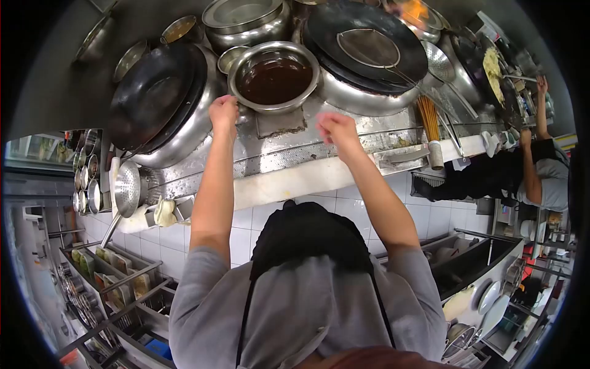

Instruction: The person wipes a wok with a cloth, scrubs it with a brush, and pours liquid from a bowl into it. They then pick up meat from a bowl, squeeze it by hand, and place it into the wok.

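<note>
My left hand (223, 113) is closed, its fingertips right at the lower left rim of a steel bowl (233, 85). Dark brown liquid (276, 80) fills much of that bowl. My right hand (337, 129) hovers over the front of the stove, lower right of the bowl and apart from it. Its fingers are curled together and slightly blurred. What either hand holds, if anything, I cannot make out. A small steel pot (231, 59) stands left of the bowl, partly hidden behind it.
Black woks flank the bowl, one left (153, 92) and one right (326, 37) with a round strainer (369, 48) in it. A bamboo brush (428, 117) and perforated ladle (127, 184) lie near the front edge. At far right another person (541, 178) works at a wok.
</note>
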Motion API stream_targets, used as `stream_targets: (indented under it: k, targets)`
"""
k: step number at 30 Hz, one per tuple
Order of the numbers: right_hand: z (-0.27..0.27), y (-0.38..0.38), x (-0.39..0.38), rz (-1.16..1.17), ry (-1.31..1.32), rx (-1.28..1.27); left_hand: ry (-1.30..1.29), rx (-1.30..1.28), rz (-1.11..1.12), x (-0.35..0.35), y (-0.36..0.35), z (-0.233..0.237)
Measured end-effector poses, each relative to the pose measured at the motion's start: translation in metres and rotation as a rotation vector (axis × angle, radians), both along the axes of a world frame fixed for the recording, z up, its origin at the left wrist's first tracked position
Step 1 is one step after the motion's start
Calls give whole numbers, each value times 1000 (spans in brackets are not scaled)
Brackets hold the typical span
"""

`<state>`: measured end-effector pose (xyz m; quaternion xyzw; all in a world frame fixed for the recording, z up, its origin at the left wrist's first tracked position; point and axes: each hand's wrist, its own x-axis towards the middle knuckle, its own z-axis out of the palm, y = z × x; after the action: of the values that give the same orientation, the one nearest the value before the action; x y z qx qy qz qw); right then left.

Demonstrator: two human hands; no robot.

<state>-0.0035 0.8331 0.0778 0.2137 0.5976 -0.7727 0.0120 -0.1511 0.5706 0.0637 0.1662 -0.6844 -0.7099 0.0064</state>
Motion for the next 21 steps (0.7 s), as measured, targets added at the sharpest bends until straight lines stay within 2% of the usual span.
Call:
stream_targets:
  k: [3,7,10,14,19,21]
  targets:
    - [-1,-30,-51,-174,-55,-62,-119,134,-68,-20,-5,-10]
    - [-13,-48,-81,-299,-114,-20,-156,375,-92,-21,-9,-8]
    - [-18,-47,-95,-330,-94,54,-126,325,-239,-28,-12,-21]
    - [-24,-40,-96,-390,-12,105,-38,286,-253,-20,-5,-33]
    - [-14,-22,-98,-361,27,153,37,395,-152,-2,15,-3]
    - [-3,-18,-94,-364,18,128,23,354,-139,4,21,16]
